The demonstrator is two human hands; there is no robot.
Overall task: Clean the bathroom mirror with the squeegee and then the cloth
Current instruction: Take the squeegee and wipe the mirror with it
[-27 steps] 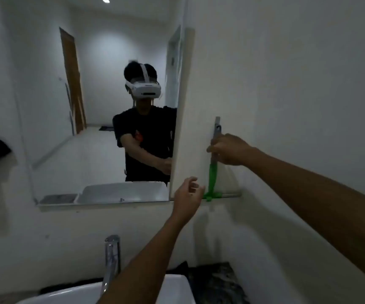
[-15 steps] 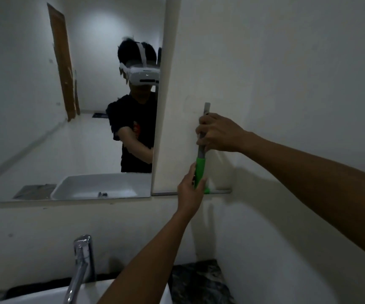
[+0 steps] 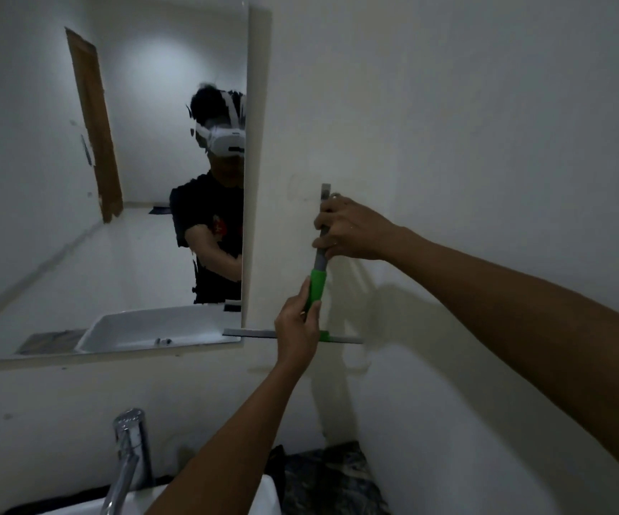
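Gripping the upright squeegee (image 3: 318, 280), the right hand (image 3: 349, 232) curls round its grey shaft, the left hand (image 3: 297, 321) round the green grip, beside the mirror (image 3: 114, 180).

Glossy glass mirror (image 3: 114, 217), shiny chrome metal faucet (image 3: 129, 451), squeegee (image 3: 317, 288) in green and grey plastic, matt painted wall (image 3: 449, 124)

The single head-worn camera looked forward and slightly down, close to a white wall (image 3: 468, 124), with the mirror (image 3: 77, 254) filling the left of the frame, the tap (image 3: 129, 451) at the lower left, and both forearms reaching in from below and the right.
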